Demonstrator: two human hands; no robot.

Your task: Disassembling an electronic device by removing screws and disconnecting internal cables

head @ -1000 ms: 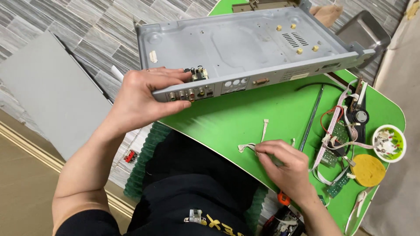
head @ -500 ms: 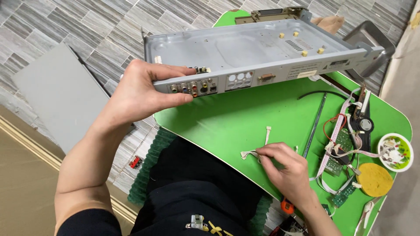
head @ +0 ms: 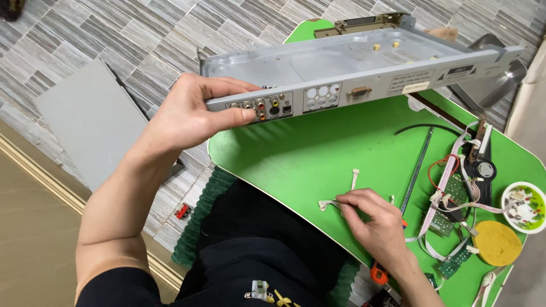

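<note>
My left hand grips the left end of a grey metal device chassis, thumb on its rear panel beside the coloured sockets. The chassis is lifted and tilted above the green table. My right hand rests on the table near its front edge, fingers pinched on a small white ribbon cable that lies flat there.
Circuit boards with wires, a black part, a long thin rod, a yellow disc and a small patterned bowl crowd the table's right side. A grey cover panel lies on the tiled floor at left. An orange-handled tool sits by my right wrist.
My left hand has raised the chassis and swung it toward the right and farther from me. My right hand has stayed on the white cable.
</note>
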